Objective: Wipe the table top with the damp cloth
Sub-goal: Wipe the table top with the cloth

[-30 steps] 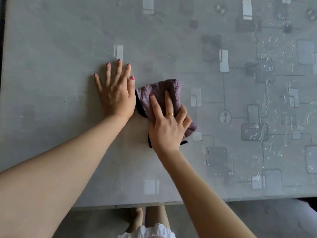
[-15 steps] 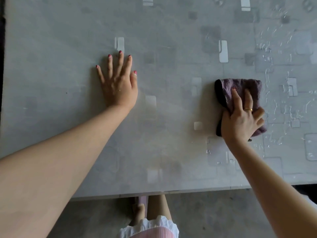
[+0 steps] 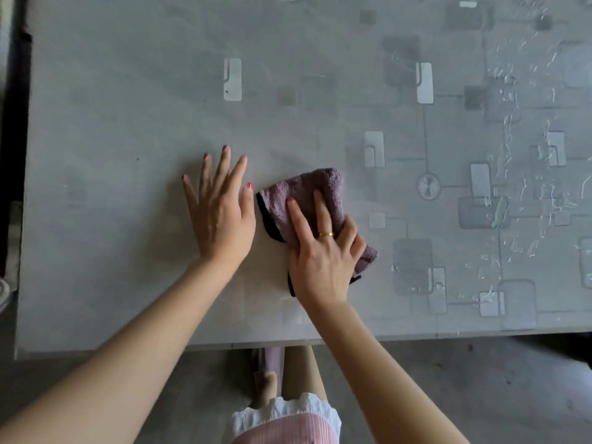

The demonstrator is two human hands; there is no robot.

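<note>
1. One folded purple cloth [image 3: 307, 200] lies flat on the grey patterned table top [image 3: 128, 123], near its front edge and about mid-width.
2. Pressing it down is the right hand [image 3: 323, 261], two fingers straight and the others curled over the cloth's right side.
3. Just beside the cloth, the left hand [image 3: 221, 216] rests flat with fingers spread, holding nothing.
4. Judging by the water streaks [image 3: 512, 187] on the right part, that area is left to wipe; the left part looks dull and dry.
</note>
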